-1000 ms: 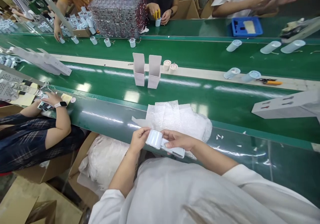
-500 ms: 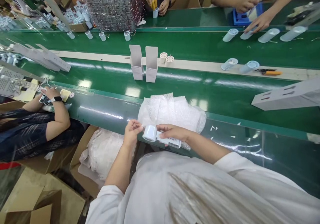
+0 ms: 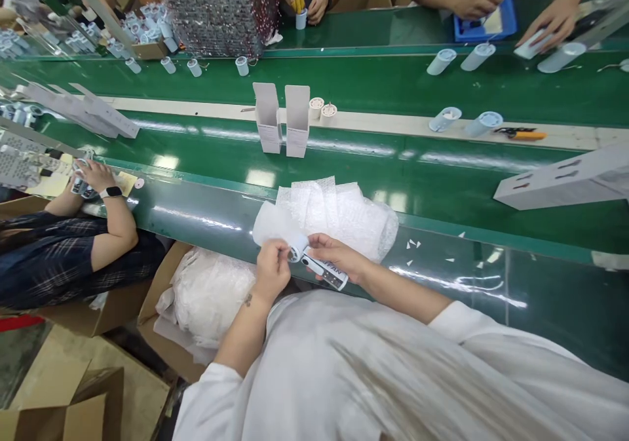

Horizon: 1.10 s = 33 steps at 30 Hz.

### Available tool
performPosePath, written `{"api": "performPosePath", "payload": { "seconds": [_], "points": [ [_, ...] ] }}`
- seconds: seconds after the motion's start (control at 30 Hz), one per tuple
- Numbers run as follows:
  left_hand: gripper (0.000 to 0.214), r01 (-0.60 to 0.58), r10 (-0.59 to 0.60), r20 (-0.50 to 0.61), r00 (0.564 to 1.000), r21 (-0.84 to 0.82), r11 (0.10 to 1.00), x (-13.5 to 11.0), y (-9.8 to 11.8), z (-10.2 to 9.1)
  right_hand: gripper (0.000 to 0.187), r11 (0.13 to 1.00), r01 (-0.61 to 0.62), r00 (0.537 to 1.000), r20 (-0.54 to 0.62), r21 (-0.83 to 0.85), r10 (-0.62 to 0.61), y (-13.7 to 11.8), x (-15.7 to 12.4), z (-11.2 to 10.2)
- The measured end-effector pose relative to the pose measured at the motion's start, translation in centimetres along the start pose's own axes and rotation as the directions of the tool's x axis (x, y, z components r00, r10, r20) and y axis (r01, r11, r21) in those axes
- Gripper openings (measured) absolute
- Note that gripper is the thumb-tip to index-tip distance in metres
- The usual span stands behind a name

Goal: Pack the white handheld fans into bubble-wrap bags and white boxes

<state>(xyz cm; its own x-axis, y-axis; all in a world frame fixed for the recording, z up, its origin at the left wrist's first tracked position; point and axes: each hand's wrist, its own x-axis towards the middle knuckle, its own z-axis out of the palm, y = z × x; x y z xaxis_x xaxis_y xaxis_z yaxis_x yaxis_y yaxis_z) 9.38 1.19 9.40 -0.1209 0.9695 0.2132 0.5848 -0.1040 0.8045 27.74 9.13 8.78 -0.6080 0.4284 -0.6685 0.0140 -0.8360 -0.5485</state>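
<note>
In front of my body, my right hand (image 3: 335, 255) grips a white handheld device (image 3: 325, 269) near its neck. The device has a round head and a flat handle with dark marks and lettering, angled down to the right. My left hand (image 3: 273, 269) pinches a thin white translucent pouch (image 3: 273, 222) beside the head. The pouch lies over or against part of the head; how far around it goes, I cannot tell. Just beyond my hands, a fanned stack of white bubble-wrap pouches (image 3: 339, 218) rests on the bench edge.
A green conveyor (image 3: 206, 146) runs across, with two upright white boxes (image 3: 297, 123) and white cylinders (image 3: 484, 124) along its middle strip. A long white box (image 3: 560, 179) lies right. A carton (image 3: 162, 297) of white wrap stands at left, near a co-worker's arm (image 3: 115, 221). Other people work opposite.
A white pouch now shows at the device's head, pinched by my left hand, which was apart from the head before. The device has turned, showing the handle's dark marks.
</note>
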Motion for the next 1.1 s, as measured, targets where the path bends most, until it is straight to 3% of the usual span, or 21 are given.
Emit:
{"api": "performPosePath", "payload": {
  "seconds": [0.1,0.13,0.2,0.27,0.33,0.37,0.47,0.57,0.63,0.73,0.83,0.9,0.97,1.0,1.1],
  "points": [
    [0.014,-0.234,0.230,0.146,0.962,0.012,0.972,-0.2,0.7,1.2,0.045,0.997,0.010,0.999,-0.049,0.073,-0.007,-0.3,-0.2,0.2],
    [0.014,-0.258,0.256,0.210,0.944,-0.015,0.966,-0.5,0.7,1.5,0.049,0.993,0.000,0.999,-0.051,0.116,0.006,-0.3,-0.3,0.2],
    [0.012,-0.143,0.155,0.228,0.961,-0.067,0.987,-1.1,0.4,1.8,0.052,0.980,-0.061,0.996,-0.051,0.189,0.072,-0.2,-0.2,0.3],
    [0.007,0.107,-0.090,0.123,0.988,-0.140,0.984,-1.6,-0.3,1.8,0.041,0.964,-0.127,0.985,-0.085,0.236,0.150,0.3,0.0,0.5],
    [0.004,0.302,-0.295,0.068,0.953,-0.258,0.918,-1.8,-0.9,1.8,0.024,0.954,-0.154,0.968,-0.155,0.258,0.199,0.8,0.1,0.8],
    [0.005,0.355,-0.344,0.090,0.935,-0.320,0.879,-1.9,-1.1,1.7,0.018,0.953,-0.160,0.959,-0.190,0.256,0.212,1.0,0.2,0.8],
    [0.010,0.450,-0.366,0.263,0.893,-0.483,0.751,-2.1,-1.1,1.6,0.014,0.951,-0.197,0.939,-0.233,0.237,0.253,1.5,0.1,0.8],
    [0.014,0.532,-0.357,0.398,0.845,-0.564,0.632,-2.4,-0.8,1.4,0.026,0.947,-0.191,0.961,-0.147,0.258,0.234,2.1,0.3,0.7],
    [0.011,0.548,-0.369,0.410,0.834,-0.535,0.643,-2.4,-0.8,1.2,0.026,0.951,-0.155,0.975,-0.110,0.269,0.190,2.9,0.9,0.7],
    [0.006,0.517,-0.387,0.361,0.848,-0.406,0.754,-2.5,-1.1,0.8,0.015,0.978,-0.115,0.957,-0.244,0.174,0.156,4.2,1.9,1.0],
    [0.007,0.533,-0.407,0.368,0.836,-0.369,0.761,-2.6,-1.5,0.2,0.013,0.971,-0.059,0.923,-0.382,-0.231,-0.035,4.4,1.6,1.0],
    [0.009,0.583,-0.459,0.364,0.810,-0.427,0.691,-2.8,-1.6,-0.6,0.013,0.823,0.036,0.928,-0.287,-0.567,-0.238,3.5,0.2,1.0],
    [0.011,0.616,-0.498,0.364,0.787,-0.504,0.606,-2.7,-1.4,-1.7,0.015,0.682,0.127,0.950,-0.109,-0.721,-0.292,1.9,-1.6,1.2],
    [0.013,0.621,-0.502,0.371,0.782,-0.536,0.572,-2.4,-1.2,-2.3,0.018,0.668,0.159,0.964,-0.032,-0.727,-0.264,0.9,-2.5,1.4],
    [0.018,0.588,-0.464,0.370,0.805,-0.599,0.543,-0.9,-0.4,-4.7,0.026,0.765,0.211,0.977,0.110,-0.608,-0.183,-2.1,-3.9,2.4]
  ]
}}
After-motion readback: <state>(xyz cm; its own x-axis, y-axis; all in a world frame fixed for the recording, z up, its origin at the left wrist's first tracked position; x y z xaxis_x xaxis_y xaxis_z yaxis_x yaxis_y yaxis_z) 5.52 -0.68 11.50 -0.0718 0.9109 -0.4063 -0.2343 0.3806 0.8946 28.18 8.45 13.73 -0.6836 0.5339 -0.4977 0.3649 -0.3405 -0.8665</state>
